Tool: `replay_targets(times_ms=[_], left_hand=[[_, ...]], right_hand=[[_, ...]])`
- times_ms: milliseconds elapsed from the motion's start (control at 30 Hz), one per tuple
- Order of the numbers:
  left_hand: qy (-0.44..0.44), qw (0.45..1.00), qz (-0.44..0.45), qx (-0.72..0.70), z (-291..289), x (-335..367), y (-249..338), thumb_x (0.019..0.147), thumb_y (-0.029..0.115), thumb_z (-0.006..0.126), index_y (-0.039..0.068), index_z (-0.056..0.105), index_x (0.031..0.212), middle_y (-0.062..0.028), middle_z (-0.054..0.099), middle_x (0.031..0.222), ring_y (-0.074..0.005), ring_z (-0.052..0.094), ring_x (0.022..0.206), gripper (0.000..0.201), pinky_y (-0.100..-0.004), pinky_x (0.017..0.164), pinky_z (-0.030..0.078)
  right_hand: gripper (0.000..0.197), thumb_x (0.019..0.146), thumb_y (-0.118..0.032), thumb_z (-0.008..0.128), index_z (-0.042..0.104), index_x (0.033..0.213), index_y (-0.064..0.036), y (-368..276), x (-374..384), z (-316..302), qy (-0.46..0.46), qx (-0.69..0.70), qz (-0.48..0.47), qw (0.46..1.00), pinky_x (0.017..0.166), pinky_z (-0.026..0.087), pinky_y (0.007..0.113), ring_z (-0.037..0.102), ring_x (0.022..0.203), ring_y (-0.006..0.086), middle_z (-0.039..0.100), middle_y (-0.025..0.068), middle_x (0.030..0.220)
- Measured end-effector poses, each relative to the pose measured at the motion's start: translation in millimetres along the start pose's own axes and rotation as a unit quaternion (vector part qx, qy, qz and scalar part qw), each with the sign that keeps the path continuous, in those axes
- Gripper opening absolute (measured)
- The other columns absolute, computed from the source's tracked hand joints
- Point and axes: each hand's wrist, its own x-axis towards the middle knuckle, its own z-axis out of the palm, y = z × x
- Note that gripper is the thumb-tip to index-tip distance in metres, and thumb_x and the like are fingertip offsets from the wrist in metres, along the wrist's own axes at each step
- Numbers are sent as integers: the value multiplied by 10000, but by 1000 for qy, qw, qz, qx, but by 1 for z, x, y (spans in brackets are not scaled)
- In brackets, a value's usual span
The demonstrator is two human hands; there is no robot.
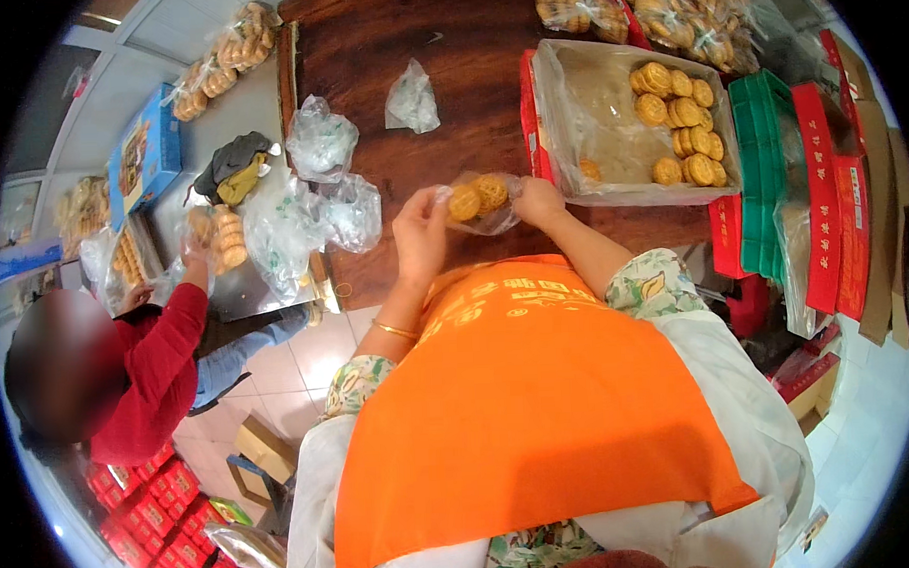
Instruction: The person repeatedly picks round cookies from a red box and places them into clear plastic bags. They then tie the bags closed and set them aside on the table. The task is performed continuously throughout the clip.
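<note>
Between my hands, above the front part of the brown wooden table, is a clear plastic bag with a few round golden pastries in it. My left hand has its fingers and thumb closed on the bag's left side, beside the pastries. On the opposite side, my right hand is closed in a fist-like grip at the bag's edge. Just beyond it stands a lined open box, where more golden pastries are stacked toward the right.
Crumpled clear bags lie at the table's left edge, one small bag farther back. Green crates and red cartons stand right. Bagged pastries fill the back right. A person in a red sleeve handles pastries at left.
</note>
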Motion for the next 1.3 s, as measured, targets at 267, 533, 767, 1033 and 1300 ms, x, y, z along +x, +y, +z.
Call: replay_targets(times_ms=[267, 533, 767, 1033, 1300], left_hand=[[-12, 976, 138, 170, -3, 12, 15, 864, 100, 604, 3, 656, 905, -80, 602, 801, -191, 532, 754, 117, -308, 673, 418], [-100, 956, 172, 214, -7, 21, 31, 830, 79, 628, -3, 645, 890, -113, 584, 790, -253, 546, 711, 102, -328, 650, 435], [-202, 924, 219, 240, 4, 41, 40, 819, 60, 612, 27, 641, 926, -139, 573, 876, -331, 583, 816, 116, -365, 702, 474], [-259, 845, 295, 362, 18, 74, 52, 791, 99, 599, 76, 623, 843, -138, 562, 887, -359, 584, 854, 62, -412, 707, 485], [-208, 890, 317, 254, 42, 105, 15, 816, 123, 585, 79, 654, 943, -90, 619, 897, -256, 610, 792, 151, -341, 673, 500]], right_hand=[[193, 824, -225, 570, 623, 871, -46, 35, 7, -13, -66, 427, -55, 900, 697, 451, 339, 581, 740, 206, 626, 79, 794], [163, 858, -173, 588, 611, 905, -18, -6, -9, -45, -78, 344, -201, 914, 781, 449, 312, 564, 831, 167, 629, 27, 877], [232, 876, -142, 570, 591, 1080, -33, -24, 10, -24, -70, 461, -276, 840, 902, 441, 311, 570, 1010, 171, 628, 99, 1062], [339, 837, -106, 574, 547, 1164, -21, -41, 22, -12, -59, 342, -286, 893, 896, 451, 373, 582, 1073, 306, 613, 205, 1121], [234, 953, -196, 461, 570, 951, 11, -33, 38, 7, -118, 420, -152, 887, 717, 470, 321, 555, 782, 151, 596, 78, 865]])
